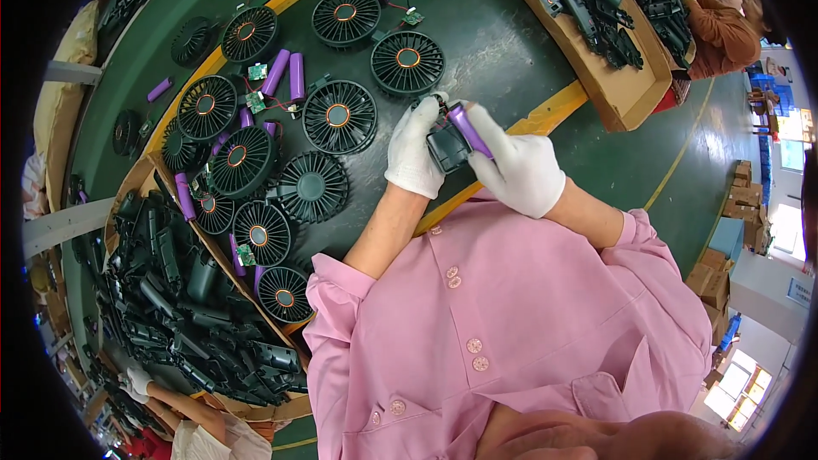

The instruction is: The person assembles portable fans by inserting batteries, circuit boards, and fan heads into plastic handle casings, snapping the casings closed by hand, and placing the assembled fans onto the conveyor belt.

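1. Two gloved hands meet above the near, yellow-striped edge of a dark green table (477, 25); between them are a small black casing (449, 152) and a purple battery (461, 123).
2. The left hand (416, 152) is curled closed around the casing's left side, fingertips near its upper end.
3. The right hand (524, 172) is partly open, thumb and forefinger parted, with the forefinger against the battery. Whether it pinches the battery or only presses on it, I cannot tell.
4. Handling, as a judgement: the casing is probably light, stiff plastic, best held by its outer sides. The battery is likely heavier for its size, rigid and smooth, so it could slip under glove fabric; its middle seems the safest hold. Any thin wires at the ends would be the fragile part.
5. Looks: the casing is matte black and boxy, tilted in the hand. The battery is a glossy purple cylinder lying aslant along the casing's upper right side. Small dark parts at the casing's upper end are too blurred to name.
6. To the left, round black fans (339, 117) lie on the table, with more purple batteries (296, 77) and green circuit boards (256, 102) among them.
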`<state>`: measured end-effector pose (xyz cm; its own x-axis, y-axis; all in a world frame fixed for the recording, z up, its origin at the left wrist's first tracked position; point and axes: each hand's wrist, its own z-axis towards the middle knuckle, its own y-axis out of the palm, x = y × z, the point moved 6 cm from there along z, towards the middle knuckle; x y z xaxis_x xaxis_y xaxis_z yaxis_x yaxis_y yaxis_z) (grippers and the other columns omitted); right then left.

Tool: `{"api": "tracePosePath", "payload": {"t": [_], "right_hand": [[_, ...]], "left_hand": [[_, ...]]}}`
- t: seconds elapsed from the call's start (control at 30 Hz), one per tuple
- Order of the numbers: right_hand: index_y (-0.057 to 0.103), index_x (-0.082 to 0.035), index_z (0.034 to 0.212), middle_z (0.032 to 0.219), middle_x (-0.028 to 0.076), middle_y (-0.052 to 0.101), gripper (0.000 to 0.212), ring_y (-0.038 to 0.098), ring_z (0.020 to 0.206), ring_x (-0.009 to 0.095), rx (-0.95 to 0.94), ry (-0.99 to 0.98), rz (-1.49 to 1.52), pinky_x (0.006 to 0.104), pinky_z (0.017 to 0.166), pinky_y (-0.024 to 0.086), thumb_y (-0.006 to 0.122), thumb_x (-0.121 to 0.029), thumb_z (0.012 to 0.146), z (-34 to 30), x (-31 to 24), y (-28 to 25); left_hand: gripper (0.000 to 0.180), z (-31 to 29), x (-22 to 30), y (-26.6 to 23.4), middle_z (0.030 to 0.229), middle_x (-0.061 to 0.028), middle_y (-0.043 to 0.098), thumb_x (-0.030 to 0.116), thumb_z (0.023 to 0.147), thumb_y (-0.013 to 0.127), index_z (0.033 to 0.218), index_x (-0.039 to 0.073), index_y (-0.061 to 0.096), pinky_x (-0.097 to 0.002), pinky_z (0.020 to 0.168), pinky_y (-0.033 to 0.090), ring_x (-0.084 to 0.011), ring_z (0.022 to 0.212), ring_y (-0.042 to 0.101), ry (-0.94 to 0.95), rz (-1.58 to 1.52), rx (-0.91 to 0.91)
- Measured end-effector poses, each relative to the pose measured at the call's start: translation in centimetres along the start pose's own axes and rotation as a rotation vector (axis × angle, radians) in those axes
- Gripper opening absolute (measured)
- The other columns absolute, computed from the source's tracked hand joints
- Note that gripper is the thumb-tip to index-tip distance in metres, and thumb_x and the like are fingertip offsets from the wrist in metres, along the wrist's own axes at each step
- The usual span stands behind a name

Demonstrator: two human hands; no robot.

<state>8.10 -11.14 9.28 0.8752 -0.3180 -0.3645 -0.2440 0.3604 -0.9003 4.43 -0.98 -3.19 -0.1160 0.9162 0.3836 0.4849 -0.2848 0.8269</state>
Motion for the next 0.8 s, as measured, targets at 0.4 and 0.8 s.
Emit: {"api": "tracePosePath", "payload": {"t": [0.4, 0.8], "right_hand": [[0.050, -0.004, 0.124, 0.052, 0.004, 0.055, 0.048, 0.057, 0.041, 0.021, -0.069, -0.039, -0.106, 0.0337, 0.040, 0.045, 0.063, -0.023, 0.081, 0.5, -1.1, 2.5], [0.053, -0.005, 0.111, 0.065, 0.005, 0.062, 0.061, 0.062, 0.052, 0.022, -0.280, -0.178, -0.162, 0.0344, 0.046, 0.047, 0.076, -0.040, 0.067, 3.0, -0.3, 1.3]], "left_hand": [[0.026, -0.6, 0.3, 0.7, 0.102, -0.0161, 0.062, 0.024, 0.093, 0.057, 0.107, 0.003, 0.054, -0.0418, 0.080, 0.054, -0.0307, 0.093, 0.063, 0.045, 0.054, -0.035], [0.022, -0.9, 0.3, 1.4, 0.092, -0.0108, 0.062, 0.021, 0.093, 0.055, 0.108, 0.005, 0.053, -0.0354, 0.074, 0.053, -0.0220, 0.083, 0.061, 0.030, 0.061, 0.024]]}}
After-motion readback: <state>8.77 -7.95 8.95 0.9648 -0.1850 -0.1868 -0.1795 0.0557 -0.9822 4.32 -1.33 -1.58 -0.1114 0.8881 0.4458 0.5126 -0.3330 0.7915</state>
